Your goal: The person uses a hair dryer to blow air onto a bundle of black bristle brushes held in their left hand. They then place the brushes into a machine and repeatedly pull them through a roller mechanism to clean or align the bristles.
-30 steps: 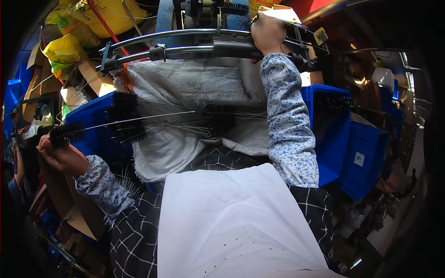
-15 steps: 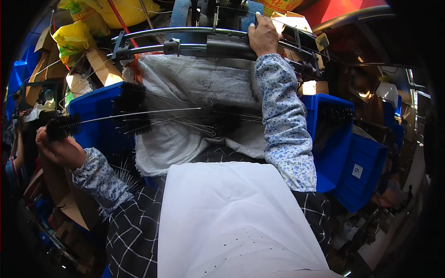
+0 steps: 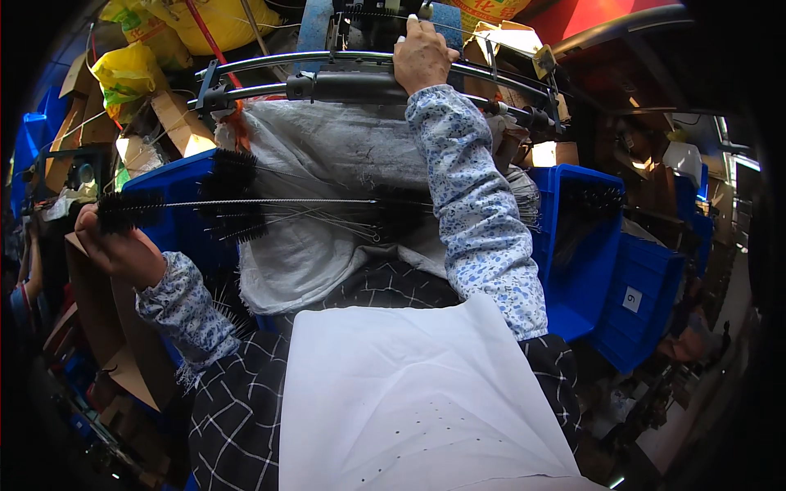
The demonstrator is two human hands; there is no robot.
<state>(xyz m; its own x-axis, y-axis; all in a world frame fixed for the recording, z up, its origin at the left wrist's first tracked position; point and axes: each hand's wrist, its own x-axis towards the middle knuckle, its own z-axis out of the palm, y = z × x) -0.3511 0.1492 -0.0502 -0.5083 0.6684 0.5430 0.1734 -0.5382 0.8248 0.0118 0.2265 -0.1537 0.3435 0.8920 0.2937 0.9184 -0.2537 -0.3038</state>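
Observation:
My left hand (image 3: 115, 245) is out at the left, shut on the black bristle end of a long wire brush (image 3: 131, 209) whose thin wire stem runs right across a pale sack. Several more black bristle brushes (image 3: 233, 200) on wire stems lie fanned over that white-grey sack (image 3: 327, 164). My right hand (image 3: 422, 53) reaches up and grips a black padded bar (image 3: 344, 86) on a curved metal frame of a machine at the top. Both forearms wear blue-flecked sleeves. A white cloth (image 3: 409, 401) covers my lap.
Blue plastic crates stand at left (image 3: 176, 213) and right (image 3: 589, 254). Cardboard boxes (image 3: 176, 123) and yellow bags (image 3: 131, 69) are piled at the upper left. Another person's arm (image 3: 33, 262) shows at the far left edge. Dark cluttered shelving fills the right.
My left hand has lifted slightly with the brush it holds. My right hand has stayed on the black bar. The view has shifted a little.

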